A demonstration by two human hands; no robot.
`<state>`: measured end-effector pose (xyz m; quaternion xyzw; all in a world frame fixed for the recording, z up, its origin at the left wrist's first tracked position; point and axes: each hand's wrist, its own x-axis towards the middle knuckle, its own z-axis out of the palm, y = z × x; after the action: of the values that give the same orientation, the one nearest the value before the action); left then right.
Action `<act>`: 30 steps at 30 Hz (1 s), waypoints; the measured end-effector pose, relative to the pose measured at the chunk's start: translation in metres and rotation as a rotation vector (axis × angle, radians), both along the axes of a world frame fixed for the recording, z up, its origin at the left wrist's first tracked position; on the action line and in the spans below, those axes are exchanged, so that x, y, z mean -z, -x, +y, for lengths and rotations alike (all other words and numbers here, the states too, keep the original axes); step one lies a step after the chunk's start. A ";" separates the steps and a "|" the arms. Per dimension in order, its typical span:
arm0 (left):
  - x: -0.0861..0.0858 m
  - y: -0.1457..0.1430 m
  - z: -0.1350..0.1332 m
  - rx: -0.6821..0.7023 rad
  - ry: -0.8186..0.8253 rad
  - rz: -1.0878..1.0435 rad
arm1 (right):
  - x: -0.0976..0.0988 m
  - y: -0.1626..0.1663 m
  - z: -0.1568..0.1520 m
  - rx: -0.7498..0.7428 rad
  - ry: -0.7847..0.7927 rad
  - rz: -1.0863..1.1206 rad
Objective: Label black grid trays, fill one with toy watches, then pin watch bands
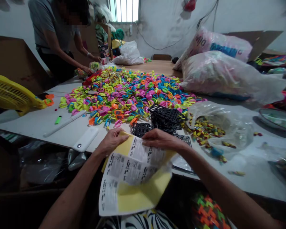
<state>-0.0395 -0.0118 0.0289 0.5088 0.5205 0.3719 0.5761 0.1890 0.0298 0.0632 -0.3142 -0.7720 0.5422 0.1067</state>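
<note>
Just off the near edge of the white worktop point(40, 122), grips along the top, in left hand point(113, 139) and right hand point(160, 140), a thin, rectangular white-and-yellow printed paper sheet point(131, 168), likely light, floppy and easily creased, so best taken by opposite edges.

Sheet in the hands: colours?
The sheet is yellow, with white patches printed in black; best seen in the head view.

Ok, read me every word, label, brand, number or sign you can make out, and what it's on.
Upper plastic sack: "M"; its other letters are unclear.
Label sheet: repeated black print, too blurred to read surely.
White rectangular device: mark in black circle, too small.
</note>
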 end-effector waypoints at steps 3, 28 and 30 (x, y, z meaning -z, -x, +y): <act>0.014 0.006 0.002 0.025 -0.083 0.177 | 0.028 0.019 -0.008 0.084 -0.081 0.013; 0.023 -0.020 -0.005 -0.161 -0.315 0.533 | 0.067 0.045 -0.063 0.461 -1.086 -0.266; 0.023 -0.020 -0.006 -0.154 -0.302 0.519 | 0.068 0.046 -0.066 0.475 -1.083 -0.257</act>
<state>-0.0196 -0.0181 0.0060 0.6257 0.6261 0.3452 0.3120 0.1430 -0.0367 -0.0051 -0.4420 -0.8536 -0.0088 0.2757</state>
